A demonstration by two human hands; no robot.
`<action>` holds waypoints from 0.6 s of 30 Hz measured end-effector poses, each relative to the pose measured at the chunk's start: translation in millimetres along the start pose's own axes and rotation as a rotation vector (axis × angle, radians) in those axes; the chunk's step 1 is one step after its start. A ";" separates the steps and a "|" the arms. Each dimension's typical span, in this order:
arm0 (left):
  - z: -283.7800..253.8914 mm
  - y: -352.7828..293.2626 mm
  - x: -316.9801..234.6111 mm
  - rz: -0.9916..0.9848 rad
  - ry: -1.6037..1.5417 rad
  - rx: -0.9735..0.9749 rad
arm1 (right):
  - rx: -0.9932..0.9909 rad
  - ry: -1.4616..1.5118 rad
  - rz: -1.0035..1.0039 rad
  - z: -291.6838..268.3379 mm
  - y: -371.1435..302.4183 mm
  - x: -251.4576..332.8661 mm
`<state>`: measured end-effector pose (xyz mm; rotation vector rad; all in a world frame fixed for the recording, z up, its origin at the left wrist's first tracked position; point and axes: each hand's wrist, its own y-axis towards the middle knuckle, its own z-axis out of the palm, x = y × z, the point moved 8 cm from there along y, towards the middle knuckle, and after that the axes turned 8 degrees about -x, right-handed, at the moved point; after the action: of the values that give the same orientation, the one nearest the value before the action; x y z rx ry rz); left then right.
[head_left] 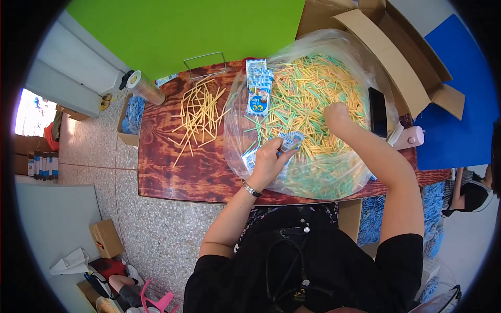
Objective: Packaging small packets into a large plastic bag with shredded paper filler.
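Observation:
A large clear plastic bag (292, 182) lies spread on the table, filled with thin yellow, green and pink sticks (313, 78). At the bag's near left side, my left hand (269, 160) is closed on a small blue-and-white packet (292, 140), pinched between thumb and fingers. My right hand (338, 119) rests among the sticks in a closed shape. Its fingertips are hidden, and I cannot make out what they hold. A row of overlapping blue-and-white packets (258, 99) lies on the bag's left part. Another packet (249, 158) shows under my left wrist.
Loose yellow sticks (201, 112) are heaped on the brown wood-patterned table (162, 175). A phone (377, 112) and a pink bottle (409, 137) sit right of the bag. An open cardboard box (391, 52) stands behind. A tall container (146, 87) occupies the far left corner.

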<state>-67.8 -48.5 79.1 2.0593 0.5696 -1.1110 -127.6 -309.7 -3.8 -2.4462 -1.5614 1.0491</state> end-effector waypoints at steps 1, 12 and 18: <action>2.8 1.7 -1.3 0.005 0.027 0.012 | -0.031 0.011 0.006 2.6 1.2 -5.4; -15.2 14.0 -19.4 0.230 0.068 -0.174 | 0.105 0.964 -0.568 -163.0 -114.7 -19.5; -14.4 17.3 -20.9 0.217 0.094 -0.181 | 0.047 0.786 -0.574 -196.5 -126.4 4.0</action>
<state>-59.8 -49.6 108.7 1.9691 0.4611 -0.8109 -114.1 -185.9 194.0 -1.8027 -1.6956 0.0127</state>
